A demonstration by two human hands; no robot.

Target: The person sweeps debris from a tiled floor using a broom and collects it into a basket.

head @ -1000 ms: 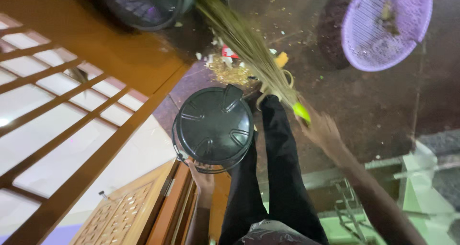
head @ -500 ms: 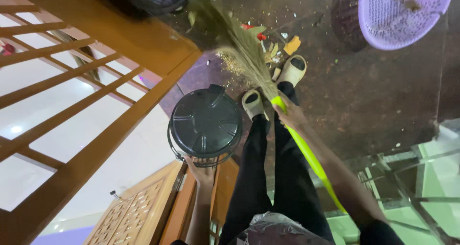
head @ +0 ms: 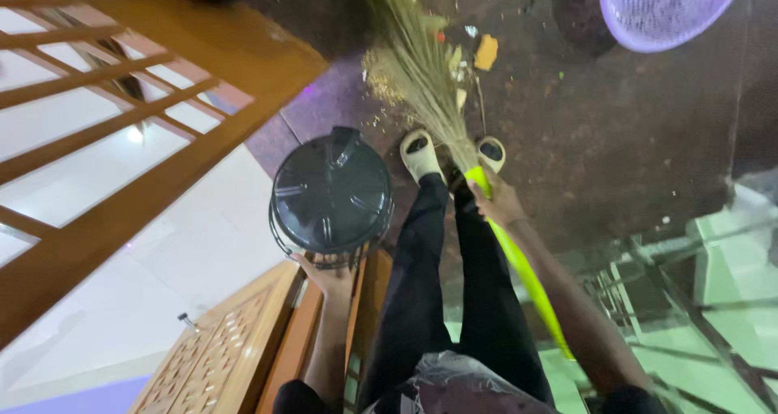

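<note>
Seen from above, a person in black trousers and pale slippers point(head: 421, 156) stands on a dark, gritty floor point(head: 632, 138). The left hand point(head: 327, 278) is closed around the thin wire handle of a black lidded bucket point(head: 331, 194), which hangs just left of the legs, near a wooden door frame point(head: 154, 195). The right hand point(head: 496, 203) is clamped on the bright green shaft of a grass broom point(head: 421, 66), just below where the straw bundle begins; the bristles fan out ahead of the feet over a litter pile point(head: 466, 57) of scraps and crumbs. The two hands are well apart.

The broom looks light, its shaft stiff and smooth, its straw soft and springy; the grip near the binding seems the steadiest hold. The bucket looks like rigid plastic that would swing freely from its handle. A purple basket point(head: 664, 9) lies at the floor's far right edge.
</note>
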